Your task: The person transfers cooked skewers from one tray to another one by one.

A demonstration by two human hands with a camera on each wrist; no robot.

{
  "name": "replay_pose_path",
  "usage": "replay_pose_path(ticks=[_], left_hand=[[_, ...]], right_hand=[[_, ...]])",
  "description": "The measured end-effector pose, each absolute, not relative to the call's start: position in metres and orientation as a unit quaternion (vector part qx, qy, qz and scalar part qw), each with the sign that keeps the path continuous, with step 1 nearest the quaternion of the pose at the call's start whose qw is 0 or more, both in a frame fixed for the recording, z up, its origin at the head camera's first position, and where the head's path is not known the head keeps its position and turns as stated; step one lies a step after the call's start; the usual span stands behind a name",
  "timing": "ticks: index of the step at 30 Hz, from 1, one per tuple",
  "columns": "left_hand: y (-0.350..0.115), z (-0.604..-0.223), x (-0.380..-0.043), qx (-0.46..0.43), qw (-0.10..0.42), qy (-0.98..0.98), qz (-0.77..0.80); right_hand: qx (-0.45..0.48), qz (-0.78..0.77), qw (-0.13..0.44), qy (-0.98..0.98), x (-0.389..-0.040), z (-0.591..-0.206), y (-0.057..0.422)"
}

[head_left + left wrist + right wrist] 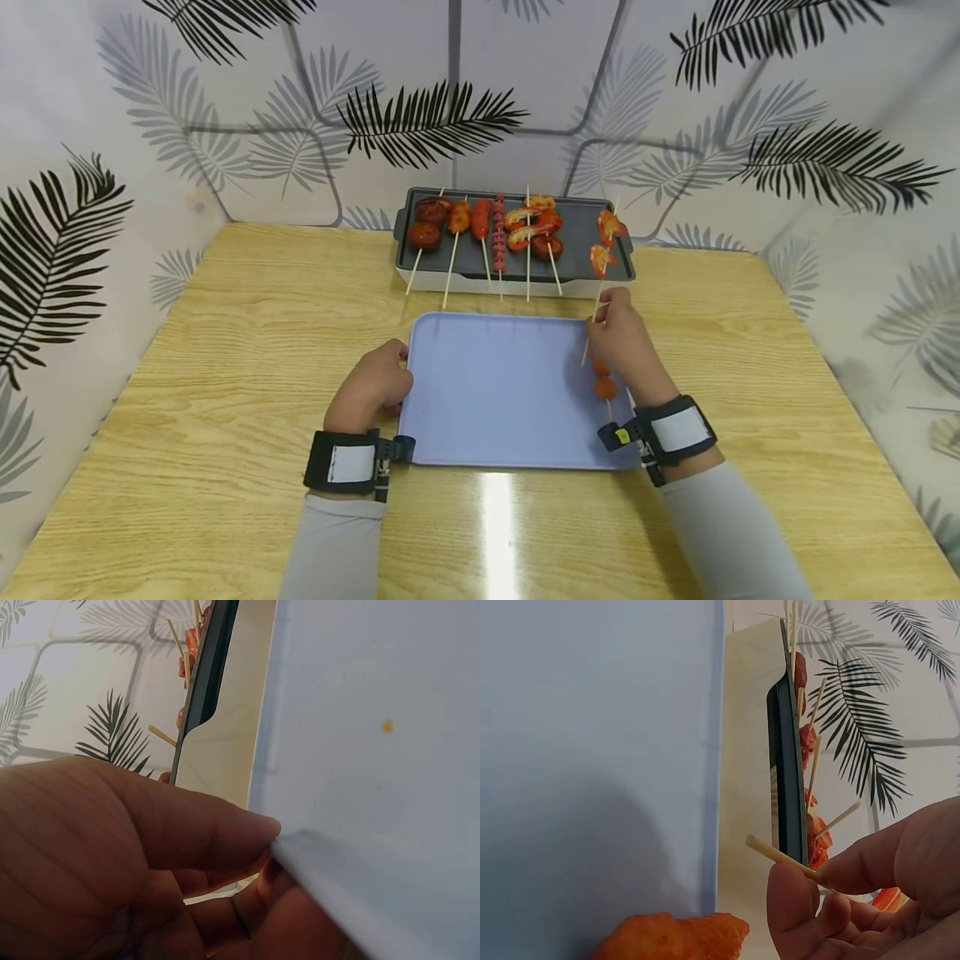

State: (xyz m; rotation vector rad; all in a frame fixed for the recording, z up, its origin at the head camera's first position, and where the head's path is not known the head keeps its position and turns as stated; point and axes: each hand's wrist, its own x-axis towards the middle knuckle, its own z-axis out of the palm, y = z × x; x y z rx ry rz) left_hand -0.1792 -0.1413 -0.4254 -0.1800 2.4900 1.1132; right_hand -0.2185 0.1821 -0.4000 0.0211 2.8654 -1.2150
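My left hand (372,383) grips the left edge of a pale blue tray (495,392). In the left wrist view its thumb lies on the rim and fingers curl beneath. Above the tray's far right corner, my right hand (624,340) pinches the stick of a shrimp skewer (602,260) between thumb and fingers. The orange-red shrimp pieces on it are over the right end of a dark grill pan (581,250). A skewer of orange balls (605,388) lies along the tray's right side, partly hidden by my right hand and wrist strap.
Several other skewers lie across the grill, among them a red sausage (481,218), brown rounds (424,235) and shrimp (529,237), their sticks jutting over its front edge. The grill stands at the back of the wooden table (225,400), against a leaf-patterned backdrop (480,50).
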Motion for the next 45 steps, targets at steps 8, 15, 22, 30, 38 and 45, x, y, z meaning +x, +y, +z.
replay_pose_path(ticks=[8,15,22,30,38,45], left_hand=[[-0.139,-0.426,-0.18,-0.07,0.201,0.894,0.395],[-0.14,-0.425,-0.18,-0.066,0.198,0.897,0.39],[-0.141,-0.427,-0.18,-0.068,0.201,0.895,0.393],[-0.141,-0.427,-0.18,-0.058,0.199,0.897,0.39],[-0.142,-0.426,-0.179,-0.056,0.205,0.895,0.393],[-0.139,-0.426,-0.181,-0.061,0.202,0.896,0.391]], right_hand=[[-0.002,-0.378,0.024,0.926,-0.212,-0.403,0.179],[-0.002,-0.381,0.018,0.924,-0.208,-0.403,0.177],[-0.005,-0.375,0.013,0.927,-0.201,-0.406,0.176],[0.006,-0.388,0.032,0.921,-0.195,-0.408,0.177],[0.01,-0.383,0.046,0.922,-0.188,-0.408,0.177],[0.002,-0.372,0.037,0.928,-0.18,-0.409,0.18]])
